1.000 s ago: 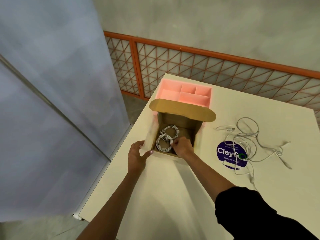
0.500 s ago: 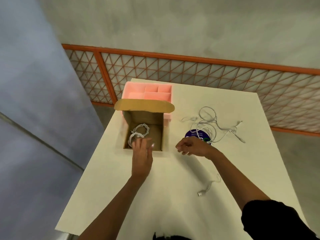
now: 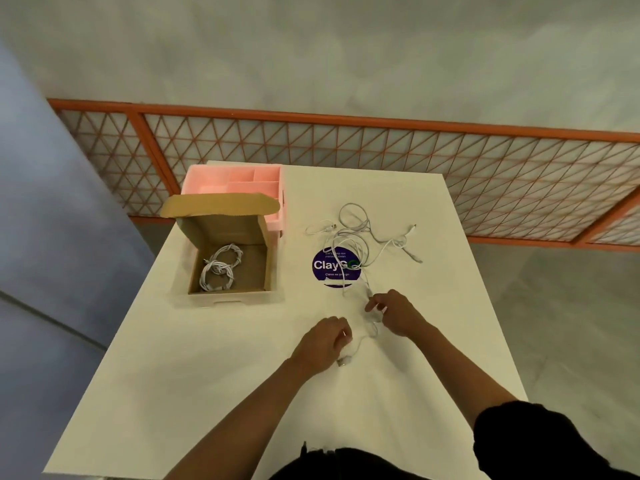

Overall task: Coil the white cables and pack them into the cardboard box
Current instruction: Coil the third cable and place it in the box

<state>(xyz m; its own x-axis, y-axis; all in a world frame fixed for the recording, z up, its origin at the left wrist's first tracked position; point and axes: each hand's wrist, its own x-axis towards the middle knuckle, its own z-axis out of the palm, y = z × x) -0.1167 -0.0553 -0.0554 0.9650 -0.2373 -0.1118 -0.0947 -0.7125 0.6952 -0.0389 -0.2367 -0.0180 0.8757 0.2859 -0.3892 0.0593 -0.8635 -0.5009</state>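
Left hand [image 3: 325, 344], right hand [image 3: 398, 313] pinch loose white cable [image 3: 344, 361].

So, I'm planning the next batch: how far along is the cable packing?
Done: two coiled cables lie in the open cardboard box. In hand: the left hand and right hand grip one loose cable near its plug. Left: coiling it, plus the tangle over the purple sticker.
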